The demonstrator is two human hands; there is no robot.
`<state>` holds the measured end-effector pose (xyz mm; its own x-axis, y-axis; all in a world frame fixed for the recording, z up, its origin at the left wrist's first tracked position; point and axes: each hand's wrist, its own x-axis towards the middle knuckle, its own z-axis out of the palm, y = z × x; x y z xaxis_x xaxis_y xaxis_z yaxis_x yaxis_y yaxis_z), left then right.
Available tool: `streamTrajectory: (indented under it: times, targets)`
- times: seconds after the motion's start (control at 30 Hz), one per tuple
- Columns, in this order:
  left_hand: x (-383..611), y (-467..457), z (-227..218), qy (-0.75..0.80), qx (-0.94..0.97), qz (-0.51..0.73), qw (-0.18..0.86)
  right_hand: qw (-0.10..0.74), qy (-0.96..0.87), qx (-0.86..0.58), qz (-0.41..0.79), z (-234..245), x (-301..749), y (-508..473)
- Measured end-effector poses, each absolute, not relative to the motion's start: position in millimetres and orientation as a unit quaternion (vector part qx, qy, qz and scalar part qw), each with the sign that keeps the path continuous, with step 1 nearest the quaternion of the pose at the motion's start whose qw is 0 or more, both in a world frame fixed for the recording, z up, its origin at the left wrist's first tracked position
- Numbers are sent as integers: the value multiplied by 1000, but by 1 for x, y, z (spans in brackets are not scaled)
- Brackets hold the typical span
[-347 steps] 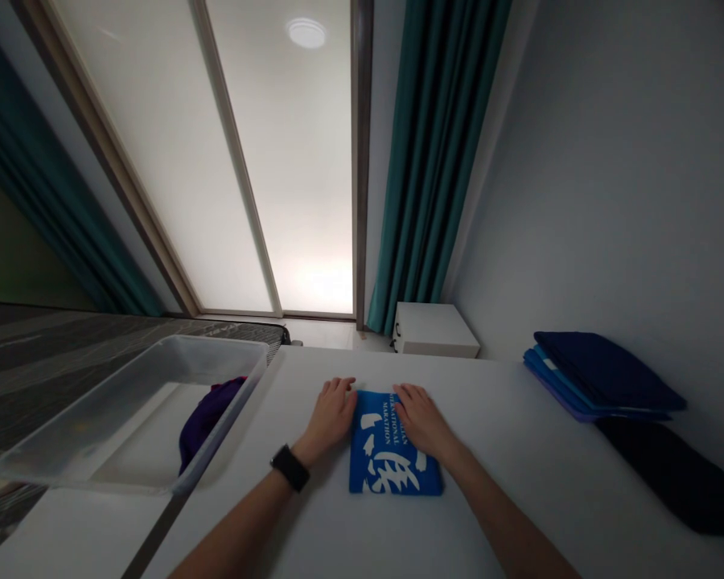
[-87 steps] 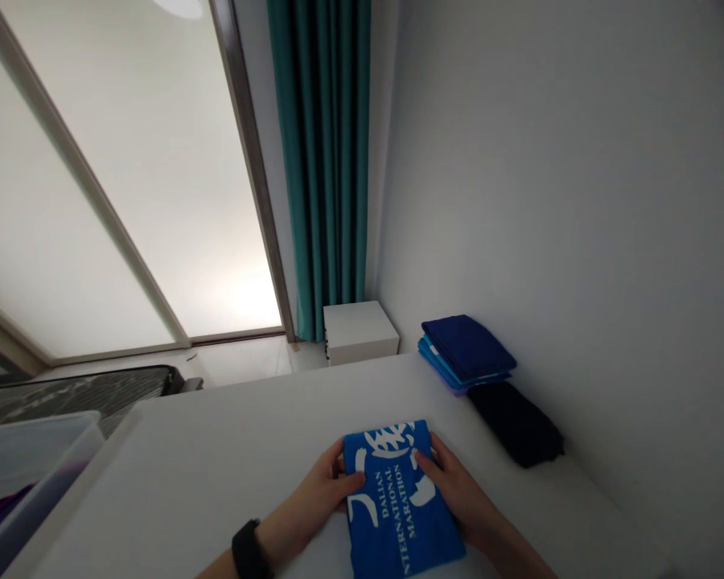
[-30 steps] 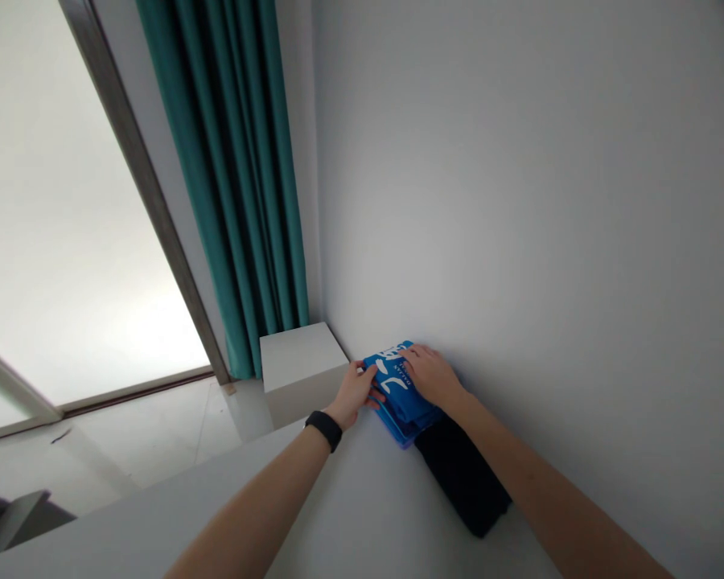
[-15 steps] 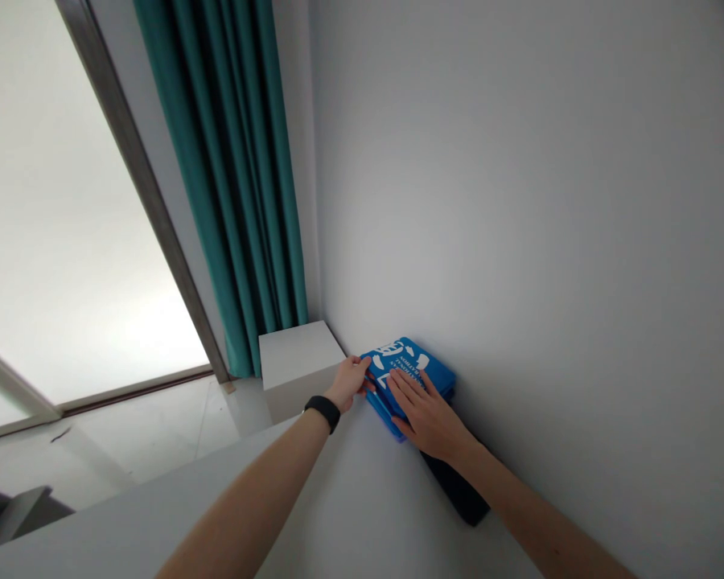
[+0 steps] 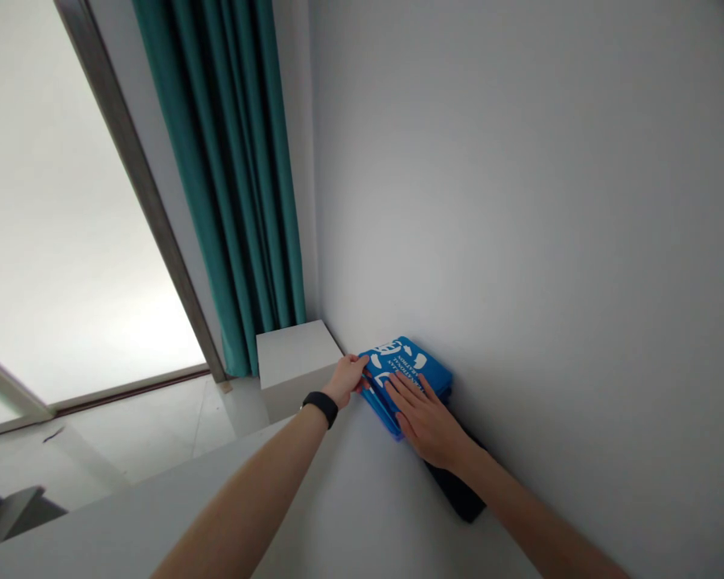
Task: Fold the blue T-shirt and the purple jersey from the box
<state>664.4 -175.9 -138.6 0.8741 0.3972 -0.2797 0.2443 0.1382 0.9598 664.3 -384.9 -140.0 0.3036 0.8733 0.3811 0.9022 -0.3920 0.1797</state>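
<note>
A folded blue cloth item (image 5: 429, 368) with white printed lettering and shapes lies on a stack against the wall. My left hand (image 5: 348, 379), with a black band on the wrist, pinches its left corner between thumb and fingers. My right hand (image 5: 425, 422) lies flat on its top near the front edge, fingers stretched out. More blue layers (image 5: 381, 410) show beneath the top one. A black, flat item (image 5: 458, 492) sticks out from the stack towards me, partly hidden by my right forearm.
The stack rests on a white surface (image 5: 338, 507) along a pale wall (image 5: 519, 201). Beyond its far end stands a white box-like unit (image 5: 298, 350). A green curtain (image 5: 235, 185) hangs behind that, beside a bright framed glass panel (image 5: 84, 201). A grey object (image 5: 21, 515) sits low at the left.
Both hands stay at the blue cloth item with almost the same hold. The layers at its left edge look slightly more apart. The whole view has shifted a little.
</note>
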Motion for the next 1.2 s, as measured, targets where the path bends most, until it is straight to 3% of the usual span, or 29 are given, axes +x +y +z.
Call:
streamTrajectory:
  times: [0.5,0.9,1.2]
  targets:
    - [613,-213,-138,156,697,-90,694,47,-532,-816,-220,-160,707,-424]
    - [612,-228,-145,127,734,-65,664,30,-528,-819,-221,-150,687,-410]
    - [651,-162,-126,211,765,31,608,36,-535,-813,-229,-152,691,-410]
